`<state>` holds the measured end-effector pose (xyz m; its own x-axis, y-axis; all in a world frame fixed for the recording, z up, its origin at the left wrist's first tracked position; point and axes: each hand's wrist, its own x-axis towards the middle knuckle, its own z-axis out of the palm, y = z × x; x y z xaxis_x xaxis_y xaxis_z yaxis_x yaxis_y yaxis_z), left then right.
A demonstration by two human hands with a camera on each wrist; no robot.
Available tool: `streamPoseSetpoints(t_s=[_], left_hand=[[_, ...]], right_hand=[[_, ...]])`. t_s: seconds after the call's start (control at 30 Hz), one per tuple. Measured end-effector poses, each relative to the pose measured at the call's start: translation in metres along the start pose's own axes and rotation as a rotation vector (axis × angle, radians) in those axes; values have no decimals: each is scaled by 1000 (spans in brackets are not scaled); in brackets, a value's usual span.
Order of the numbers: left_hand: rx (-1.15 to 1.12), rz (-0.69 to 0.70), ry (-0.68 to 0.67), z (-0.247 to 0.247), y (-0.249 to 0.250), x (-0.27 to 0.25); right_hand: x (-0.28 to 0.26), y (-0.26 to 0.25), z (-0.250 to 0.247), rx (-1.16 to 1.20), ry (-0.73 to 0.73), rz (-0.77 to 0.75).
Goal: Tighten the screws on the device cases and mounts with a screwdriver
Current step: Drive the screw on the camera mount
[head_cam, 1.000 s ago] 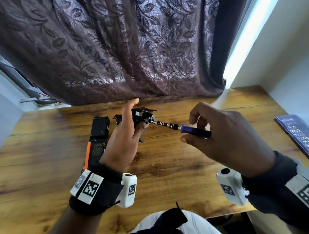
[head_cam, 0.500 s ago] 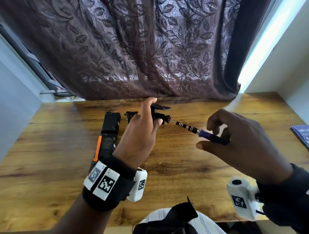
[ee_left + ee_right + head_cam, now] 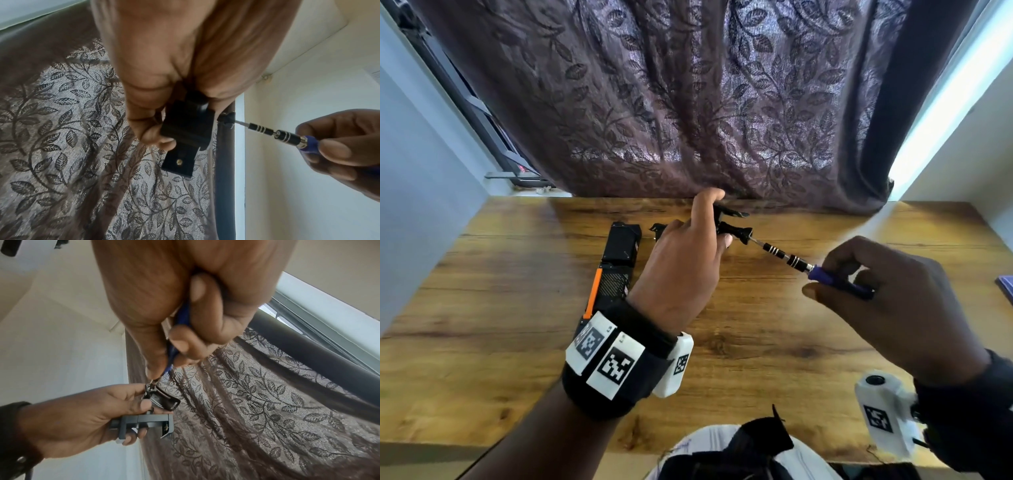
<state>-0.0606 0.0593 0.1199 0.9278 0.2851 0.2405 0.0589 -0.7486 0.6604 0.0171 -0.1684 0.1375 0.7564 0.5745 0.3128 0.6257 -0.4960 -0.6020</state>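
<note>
A long black device case with an orange strip (image 3: 616,267) lay flat on the wooden table (image 3: 482,325), at the left and just beside the left wrist. To its right, the left hand (image 3: 681,270) held a small black mount (image 3: 186,129) up above the tabletop, fingers and thumb curled round its body, the forefinger raised beside it. A brass screw head (image 3: 179,161) showed on the mount's lower plate, and a black thumbscrew knob (image 3: 743,233) stuck out on its right side. The screwdriver (image 3: 804,265) met that knob with its tip, its banded black shaft slanting down to the right toward a blue handle. The right hand (image 3: 887,301) pinched that handle between thumb and curled fingers. A leaf-patterned curtain (image 3: 688,102) hung behind the table, and the corner of a purple book (image 3: 1005,286) lay at the far right edge.
</note>
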Motion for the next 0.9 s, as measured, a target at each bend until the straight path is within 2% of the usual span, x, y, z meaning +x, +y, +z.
streamPoseSetpoints(t_s=[0.1,0.2,0.27,0.37,0.43,0.57,0.77,0.9], left_hand=[[8,42,-8,-2,2,2],[22,53,-33,0,2,3],[22,44,-35,2,2,4],[15,19,-10,5,2,6],[21,2,-3,4,1,7],[52,-3,-32,2,3,9],[64,-7,-46,4,3,10],[56,-11,-45,5,2,11]], right_hand=[[1,-1,-3,22,-39,19],[6,2,-7,346,-206,174],[6,6,-5,449,-254,233],[5,9,3,219,-220,149],[5,10,4,103,-160,149],[7,13,2,85,-69,96],[11,23,8,59,-169,42],[15,21,10,3,-146,93]])
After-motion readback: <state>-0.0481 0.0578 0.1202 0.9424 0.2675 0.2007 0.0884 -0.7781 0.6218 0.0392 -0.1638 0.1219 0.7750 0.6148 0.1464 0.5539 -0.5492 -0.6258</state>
